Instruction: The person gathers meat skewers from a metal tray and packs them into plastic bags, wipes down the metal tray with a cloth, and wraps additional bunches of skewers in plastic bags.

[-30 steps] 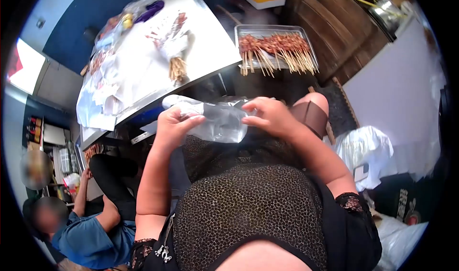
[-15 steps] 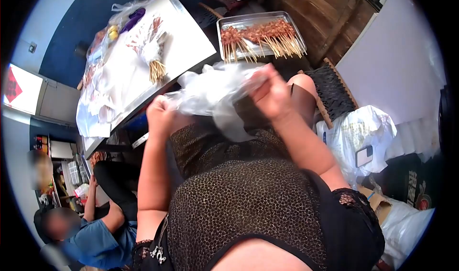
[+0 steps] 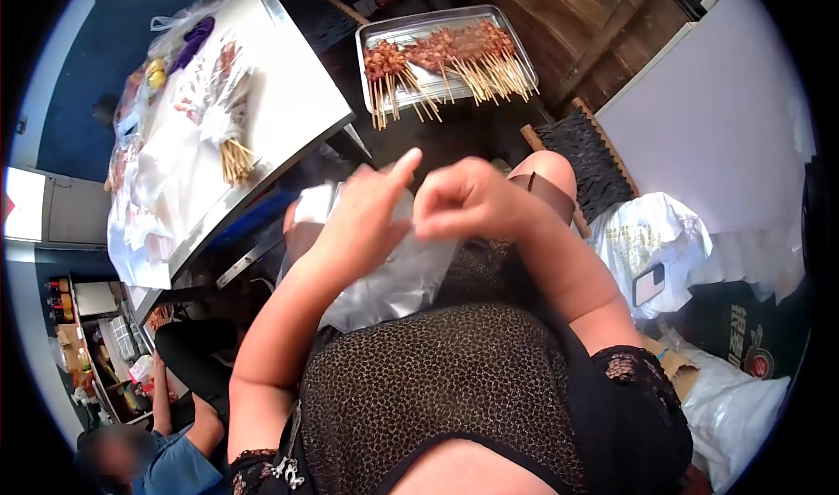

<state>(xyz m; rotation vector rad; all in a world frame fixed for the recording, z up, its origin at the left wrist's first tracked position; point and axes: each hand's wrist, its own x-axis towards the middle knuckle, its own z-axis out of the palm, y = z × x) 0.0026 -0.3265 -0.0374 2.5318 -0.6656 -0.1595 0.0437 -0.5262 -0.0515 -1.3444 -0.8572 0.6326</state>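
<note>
Bag [image 3: 389,290]: thin, crinkled clear plastic; one.
Left hand [image 3: 371,211]: over bag, partly spread, hold unclear.
Right hand [image 3: 468,200]: fingers curled, hold unclear.
Tray [image 3: 393,32]: rectangular metal; one, beyond bag.

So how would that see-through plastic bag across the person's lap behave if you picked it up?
The plastic bag would probably be floppy, as it lies in loose creases. It's likely light, since the film looks thin and translucent. Its glossy highlights suggest it might feel a bit slippery too.
</note>
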